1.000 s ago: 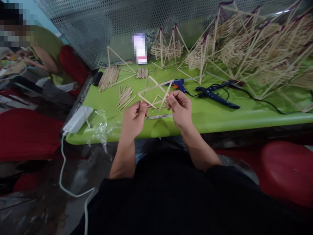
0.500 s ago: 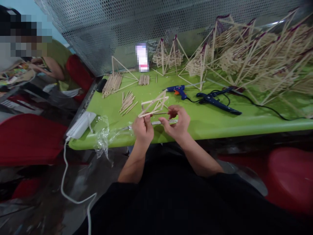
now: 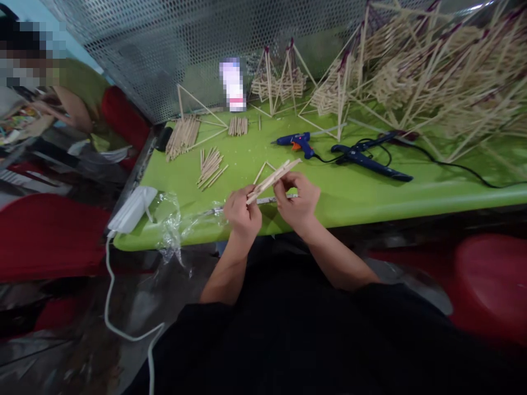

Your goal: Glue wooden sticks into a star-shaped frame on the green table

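"While the frame (image 3: 274, 180) is tilted like that, where does it sit?"

"Above the table (image 3: 354, 198), between the hands and seen nearly edge-on. Its lower end is at the left hand (image 3: 242, 211); the upper end reaches past the fingers of the right hand (image 3: 300, 202)."

"And the grip?"

"The left thumb and fingers pinch the lower end. The right thumb and fingers are bent in close against the middle; whether they pinch it, I cannot tell."

"How would you handle it well?"

"Lightly, I'd say. Sticks this thin probably flex, and a hard squeeze could strain the corners. I'd let the left pinch carry the frame and use the right only to steady or turn it, sighting along the edge for any twist."

"Anything to mind nearby?"

"The corner piece (image 3: 259, 174) just beyond the frame: a low swing might knock it. The glue gun (image 3: 294, 140) lies farther back, nozzle to the left, so I'd lift rather than push that way. The loose sticks (image 3: 211, 166) lie off to the left, apart from both hands."
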`<control>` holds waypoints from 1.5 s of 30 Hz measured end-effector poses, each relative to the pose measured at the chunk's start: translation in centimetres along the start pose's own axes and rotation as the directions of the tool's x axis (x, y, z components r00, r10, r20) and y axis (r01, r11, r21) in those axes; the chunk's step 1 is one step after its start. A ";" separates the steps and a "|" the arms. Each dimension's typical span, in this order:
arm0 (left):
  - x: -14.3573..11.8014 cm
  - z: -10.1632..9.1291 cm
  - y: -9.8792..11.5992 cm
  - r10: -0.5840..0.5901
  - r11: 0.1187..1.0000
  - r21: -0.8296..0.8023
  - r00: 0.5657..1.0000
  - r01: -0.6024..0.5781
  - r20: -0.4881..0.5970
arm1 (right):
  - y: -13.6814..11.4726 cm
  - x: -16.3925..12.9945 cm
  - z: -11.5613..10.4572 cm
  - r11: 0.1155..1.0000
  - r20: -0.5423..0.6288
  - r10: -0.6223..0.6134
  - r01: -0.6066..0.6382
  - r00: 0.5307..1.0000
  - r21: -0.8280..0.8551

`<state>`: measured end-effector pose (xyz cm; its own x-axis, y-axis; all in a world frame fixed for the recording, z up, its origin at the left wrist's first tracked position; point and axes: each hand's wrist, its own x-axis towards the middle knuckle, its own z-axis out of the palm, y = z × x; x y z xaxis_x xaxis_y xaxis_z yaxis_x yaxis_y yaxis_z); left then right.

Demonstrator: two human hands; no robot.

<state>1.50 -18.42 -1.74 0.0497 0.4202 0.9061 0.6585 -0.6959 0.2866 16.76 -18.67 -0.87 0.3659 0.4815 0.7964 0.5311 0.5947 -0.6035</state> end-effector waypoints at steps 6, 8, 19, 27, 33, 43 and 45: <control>-0.7 0.2 -0.9 -0.166 0.984 -0.069 0.986 0.164 -0.024 | -0.2 0.1 -0.1 0.989 0.022 0.123 -0.125 0.992 0.080; -0.7 0.2 -1.1 -0.285 0.944 -0.164 0.958 0.285 0.020 | 0.0 0.0 -0.2 0.974 0.046 0.192 -0.196 0.980 0.113; 0.2 -0.1 -0.9 -0.505 0.674 -0.496 0.832 0.547 0.231 | 2.9 6.3 -3.9 0.992 0.148 0.126 -0.126 0.981 -0.009; 0.0 0.0 -1.1 -0.550 0.615 -0.534 0.801 0.580 0.237 | 6.1 9.5 -7.1 0.981 -0.023 0.144 -0.146 0.989 -0.125; 0.1 0.0 -1.0 -0.518 0.615 -0.552 0.816 0.563 0.255 | 5.3 4.4 -5.9 0.968 0.265 0.245 -0.248 0.933 -0.024; -0.1 -0.2 -1.0 -0.487 0.686 -0.456 0.823 0.567 0.291 | 0.9 3.0 -2.2 0.975 0.407 0.052 -0.134 0.912 0.177; -0.1 -0.2 -0.9 -0.482 0.670 -0.478 0.823 0.568 0.301 | 1.0 2.9 -2.1 0.975 0.360 -0.002 -0.077 0.933 0.207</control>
<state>0.75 -17.89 -2.04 -0.0501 0.8565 0.5137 0.1102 -0.5064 0.8552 19.96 -18.07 0.89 0.0647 0.6797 0.7306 0.3319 0.6758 -0.6581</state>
